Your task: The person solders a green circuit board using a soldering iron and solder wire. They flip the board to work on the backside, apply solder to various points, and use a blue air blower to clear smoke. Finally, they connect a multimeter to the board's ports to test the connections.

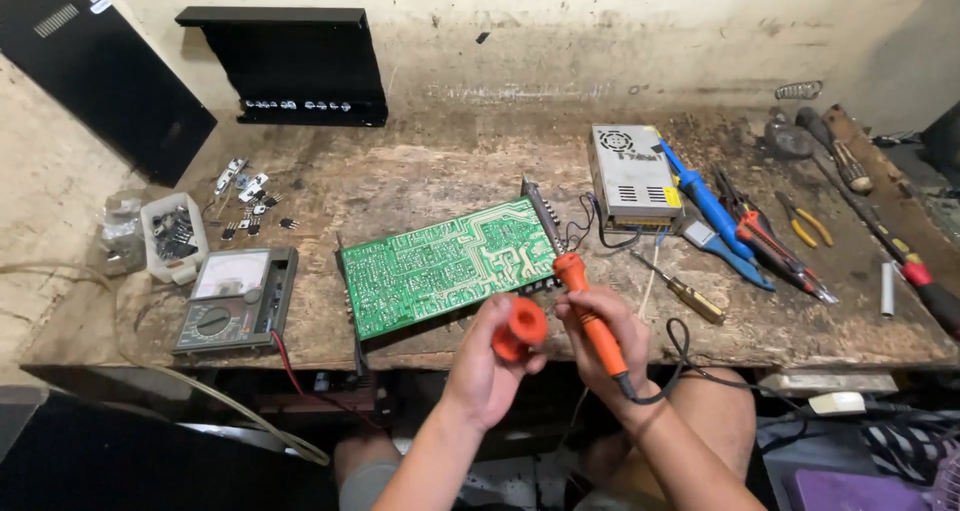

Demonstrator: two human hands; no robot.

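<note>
The left hand [487, 359] is clamped around an orange solder spool [520, 329] and the right hand [600, 323] grips an orange soldering iron [590, 313], both just at the near edge of the green circuit board [445, 263] on the workbench [420, 166]

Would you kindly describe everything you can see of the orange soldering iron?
The soldering iron has a long orange handle, plastic by its look, with a rounded collar at the top end near the green circuit board. Its metal tip is hard to make out. It slants, collar up and away, held in the right hand. A black cord leaves its lower end and loops right over the bench edge. The left hand holds an orange spool beside it.
</note>
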